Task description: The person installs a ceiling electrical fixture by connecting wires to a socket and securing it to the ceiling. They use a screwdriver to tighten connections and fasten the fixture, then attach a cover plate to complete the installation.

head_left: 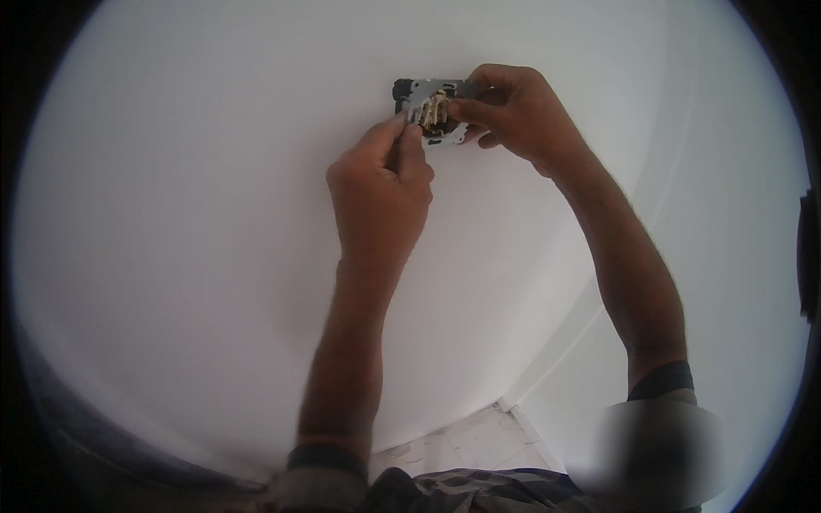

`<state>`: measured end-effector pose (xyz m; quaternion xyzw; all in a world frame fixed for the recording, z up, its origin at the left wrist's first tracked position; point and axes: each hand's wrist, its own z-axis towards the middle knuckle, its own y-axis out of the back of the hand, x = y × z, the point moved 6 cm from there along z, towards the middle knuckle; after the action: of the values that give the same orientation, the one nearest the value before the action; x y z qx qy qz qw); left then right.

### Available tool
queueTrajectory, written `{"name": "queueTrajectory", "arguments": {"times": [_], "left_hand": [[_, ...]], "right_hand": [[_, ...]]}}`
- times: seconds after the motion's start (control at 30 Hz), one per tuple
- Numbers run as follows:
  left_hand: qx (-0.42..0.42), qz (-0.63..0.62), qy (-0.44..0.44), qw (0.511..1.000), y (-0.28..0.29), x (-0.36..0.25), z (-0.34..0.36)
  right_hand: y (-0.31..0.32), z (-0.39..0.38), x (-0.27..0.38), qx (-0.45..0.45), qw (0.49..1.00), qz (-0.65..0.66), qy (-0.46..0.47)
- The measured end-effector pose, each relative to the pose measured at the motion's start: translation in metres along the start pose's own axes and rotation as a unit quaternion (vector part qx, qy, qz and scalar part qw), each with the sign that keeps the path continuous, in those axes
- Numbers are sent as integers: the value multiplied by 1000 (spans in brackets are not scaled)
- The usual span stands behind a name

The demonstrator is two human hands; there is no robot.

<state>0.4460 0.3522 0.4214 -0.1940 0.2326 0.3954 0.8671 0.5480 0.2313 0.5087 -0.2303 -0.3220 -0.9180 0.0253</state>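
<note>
I had a small electrical fitting point(440, 137) between my two hands, high up in front of a plain white wall point(214, 222). It had a pale metal frame point(417, 89) with notched edges, brass-coloured metal parts point(434, 113) in its middle, and a black part point(400, 89) showing at its upper left corner. Whether its back touched the wall or was held clear of it, I could not tell.

My left hand point(382, 184) came up from below. Its forefinger and thumb were nearly together, pinching the fitting at its lower left side, and the other fingers were curled in toward the palm. My right hand point(517, 111) reached in from the right, its thumb laid across the front beside the brass parts and its fingers bent around the right edge; their tips were partly hidden behind the frame. So both hands had hold of the same piece, one on each side.

Both forearms were bare up to dark sleeve edges point(660, 380). Below them I could see checkered cloth point(505, 487) and a light floor point(479, 440) meeting the walls at a corner. A dark object point(806, 256) stood at the far right rim.
</note>
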Motion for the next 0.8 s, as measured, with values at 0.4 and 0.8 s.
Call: {"name": "queueTrajectory", "arguments": {"times": [0.4,0.8], "left_hand": [[14,122,-3,992,8,-6,-1],[12,562,-360,744,30,-38,5]], "right_hand": [[5,-2,-8,49,996,-3,74],[-4,2,-3,61,991,-52,111]]}}
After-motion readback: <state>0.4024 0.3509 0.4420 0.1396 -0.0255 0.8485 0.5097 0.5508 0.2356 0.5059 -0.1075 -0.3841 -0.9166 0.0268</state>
